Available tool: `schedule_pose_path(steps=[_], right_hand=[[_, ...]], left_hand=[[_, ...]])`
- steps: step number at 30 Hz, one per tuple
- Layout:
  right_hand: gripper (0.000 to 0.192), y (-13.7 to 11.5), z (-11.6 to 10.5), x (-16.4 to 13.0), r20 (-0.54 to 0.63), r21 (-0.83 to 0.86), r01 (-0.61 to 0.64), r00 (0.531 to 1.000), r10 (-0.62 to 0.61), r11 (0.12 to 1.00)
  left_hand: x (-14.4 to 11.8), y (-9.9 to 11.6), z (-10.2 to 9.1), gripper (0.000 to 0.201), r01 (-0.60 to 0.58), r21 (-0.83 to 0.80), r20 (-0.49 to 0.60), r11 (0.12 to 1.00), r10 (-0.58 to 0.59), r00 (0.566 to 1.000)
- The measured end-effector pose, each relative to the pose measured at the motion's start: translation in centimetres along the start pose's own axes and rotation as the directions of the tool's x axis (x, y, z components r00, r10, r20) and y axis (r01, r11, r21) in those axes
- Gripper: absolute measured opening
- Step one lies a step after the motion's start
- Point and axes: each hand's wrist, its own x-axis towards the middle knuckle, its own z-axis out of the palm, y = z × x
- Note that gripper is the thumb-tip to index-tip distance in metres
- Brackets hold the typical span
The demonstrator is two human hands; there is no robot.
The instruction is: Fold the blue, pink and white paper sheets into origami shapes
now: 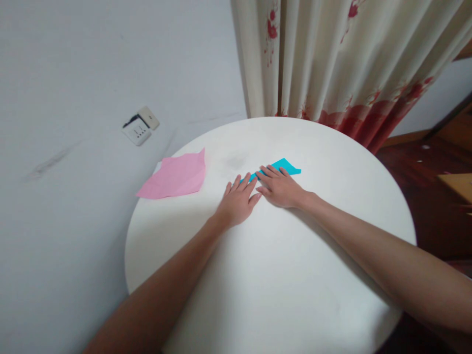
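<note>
A folded blue paper (285,166) lies flat on the round white table (280,275), mostly hidden under both hands. My left hand (239,200) rests palm down on its left end with fingers spread. My right hand (279,187) presses flat on its middle, fingers pointing left and touching the left hand's fingertips. Only the paper's right tip shows clearly. A pink paper (176,176) lies loose at the table's left edge, well apart from my left hand.
A white wall (73,73) with a socket plate (140,127) stands to the left. A cream curtain (332,59) with red flowers hangs behind the table. Dark wooden floor (416,167) and a light wooden piece (459,186) lie to the right.
</note>
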Motion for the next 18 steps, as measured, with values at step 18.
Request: schedule_pose_path(steps=[18], right_hand=[[0.065,0.09,0.11,0.00,0.004,-0.006,0.002,1.000,-0.002,1.000]], left_hand=[[-0.02,-0.04,0.01,0.060,-0.005,-0.002,-0.005,1.000,0.005,1.000]])
